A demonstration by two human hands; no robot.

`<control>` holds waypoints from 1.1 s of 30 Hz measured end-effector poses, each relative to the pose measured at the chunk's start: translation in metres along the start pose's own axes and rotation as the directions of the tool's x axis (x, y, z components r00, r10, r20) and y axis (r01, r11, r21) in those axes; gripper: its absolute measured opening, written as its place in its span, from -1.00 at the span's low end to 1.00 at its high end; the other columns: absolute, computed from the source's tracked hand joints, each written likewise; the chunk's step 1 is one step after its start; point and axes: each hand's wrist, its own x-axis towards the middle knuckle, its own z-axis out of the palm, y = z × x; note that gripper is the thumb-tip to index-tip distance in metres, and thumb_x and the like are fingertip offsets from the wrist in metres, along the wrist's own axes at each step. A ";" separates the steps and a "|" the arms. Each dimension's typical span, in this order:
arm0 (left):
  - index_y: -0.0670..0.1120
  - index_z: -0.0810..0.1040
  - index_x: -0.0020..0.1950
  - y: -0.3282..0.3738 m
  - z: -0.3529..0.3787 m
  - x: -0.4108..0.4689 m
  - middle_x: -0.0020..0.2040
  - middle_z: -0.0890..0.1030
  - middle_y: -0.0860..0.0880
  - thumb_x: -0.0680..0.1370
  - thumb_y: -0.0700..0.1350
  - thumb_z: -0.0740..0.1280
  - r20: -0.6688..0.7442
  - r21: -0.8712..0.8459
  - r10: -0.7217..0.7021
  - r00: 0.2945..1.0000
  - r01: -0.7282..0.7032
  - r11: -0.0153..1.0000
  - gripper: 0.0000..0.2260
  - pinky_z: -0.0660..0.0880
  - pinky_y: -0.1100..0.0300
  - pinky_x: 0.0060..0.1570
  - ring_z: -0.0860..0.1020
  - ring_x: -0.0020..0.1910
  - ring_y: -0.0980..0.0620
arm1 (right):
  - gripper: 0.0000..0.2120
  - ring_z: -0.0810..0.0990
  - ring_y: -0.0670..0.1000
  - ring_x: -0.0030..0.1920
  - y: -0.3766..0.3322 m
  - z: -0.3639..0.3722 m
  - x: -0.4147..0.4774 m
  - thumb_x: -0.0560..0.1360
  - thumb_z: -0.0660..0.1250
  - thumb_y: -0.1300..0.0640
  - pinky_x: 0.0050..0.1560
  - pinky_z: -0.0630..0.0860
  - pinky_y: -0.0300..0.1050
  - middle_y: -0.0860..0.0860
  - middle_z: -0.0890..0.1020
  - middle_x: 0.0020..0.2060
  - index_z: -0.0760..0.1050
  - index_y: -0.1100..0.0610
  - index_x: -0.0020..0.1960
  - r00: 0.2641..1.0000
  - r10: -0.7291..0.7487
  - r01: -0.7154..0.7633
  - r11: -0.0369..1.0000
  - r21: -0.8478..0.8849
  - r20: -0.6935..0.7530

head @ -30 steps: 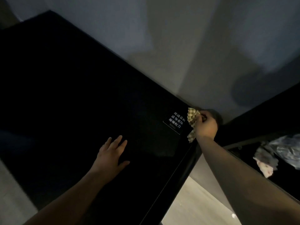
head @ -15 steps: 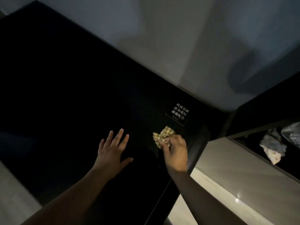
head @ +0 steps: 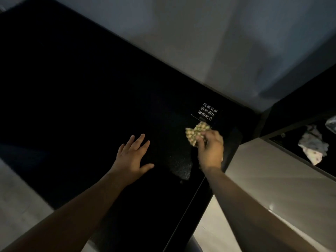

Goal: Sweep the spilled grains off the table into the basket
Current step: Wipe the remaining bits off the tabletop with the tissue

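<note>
The scene is dim. My right hand (head: 211,150) grips a crumpled yellow checked cloth (head: 197,132) and holds it down on the black glass table (head: 76,99), near the table's right edge. My left hand (head: 133,158) lies flat on the tabletop with its fingers spread, to the left of the cloth. A faint patch of fine pale grains (head: 180,166) shows on the glass between my two hands. The dark basket (head: 291,140) sits low at the right, beyond the table edge, with crumpled paper (head: 314,148) inside it.
A small label with white characters (head: 209,111) is stuck on the glass just beyond the cloth. A pale wall rises behind the table. A light ledge (head: 272,171) runs between the table edge and the basket. Pale floor shows at the lower left.
My right hand came back with the cloth from the table's far right corner onto the tabletop, then shifted slightly toward the label. My left hand has stayed flat in place.
</note>
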 end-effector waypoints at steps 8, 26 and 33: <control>0.01 -0.02 0.55 -0.050 0.015 -0.060 0.57 -0.07 0.02 0.57 0.18 0.19 -0.091 0.017 0.059 0.994 -0.058 0.998 -0.34 -0.19 0.10 0.45 -0.22 0.50 0.08 | -0.89 0.51 0.01 -0.02 -0.031 0.014 -0.087 0.46 0.42 0.26 0.02 0.38 -0.30 0.00 0.57 -0.07 0.65 0.13 -0.03 0.979 -0.081 0.051 0.986 0.159 0.188; -0.01 0.05 0.55 -0.105 0.053 -0.124 0.57 -0.03 -0.03 0.54 0.18 0.24 -0.172 0.013 0.017 0.985 -0.015 1.000 -0.33 -0.09 -0.03 0.46 -0.17 0.52 -0.01 | -0.91 0.47 -0.03 -0.02 -0.056 0.045 -0.168 0.47 0.41 0.27 0.01 0.27 -0.53 -0.05 0.52 -0.07 0.63 0.14 -0.05 0.984 -0.096 0.076 0.988 0.138 0.147; -0.09 0.22 0.50 -0.121 0.060 -0.143 0.53 0.16 -0.13 0.49 0.08 0.38 -0.156 0.036 0.053 0.986 -0.047 0.998 -0.34 0.20 -0.22 0.39 0.06 0.51 -0.15 | -0.87 0.50 0.16 0.09 -0.048 0.015 -0.100 0.49 0.39 0.21 0.11 0.38 -0.11 0.11 0.56 0.00 0.63 0.21 0.02 0.997 0.075 -0.074 0.997 0.033 -0.030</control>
